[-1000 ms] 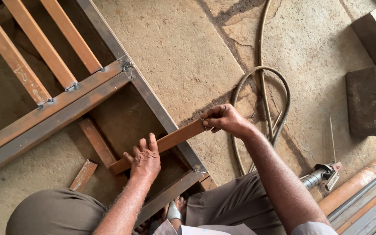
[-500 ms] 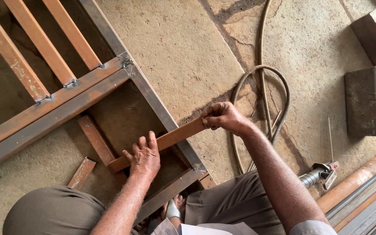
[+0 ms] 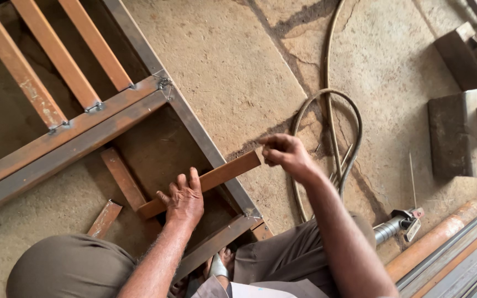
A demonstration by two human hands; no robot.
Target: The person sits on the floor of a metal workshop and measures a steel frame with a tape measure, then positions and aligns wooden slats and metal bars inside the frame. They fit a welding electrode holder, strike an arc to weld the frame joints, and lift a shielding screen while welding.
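Note:
A short rust-orange metal bar (image 3: pixel 224 175) lies slanted across the corner of a steel frame (image 3: pixel 194 129) on the concrete floor. My left hand (image 3: pixel 183 200) presses down on the bar's lower left part, fingers spread over it. My right hand (image 3: pixel 284 154) is curled at the bar's upper right end, with its fingertips on the very tip. Orange slats (image 3: pixel 56 55) are welded into the frame at the upper left.
Two loose bar offcuts (image 3: pixel 121 177) (image 3: pixel 105 218) lie inside the frame. A looped hose (image 3: pixel 338 110) runs behind my right hand. A welding electrode holder (image 3: pixel 398 223) and long pipes (image 3: pixel 437 243) lie at the right. Dark metal blocks (image 3: pixel 454 135) sit at the far right.
My right hand has slid back from gripping over the bar's end to just its tip. The bar and my left hand have barely moved.

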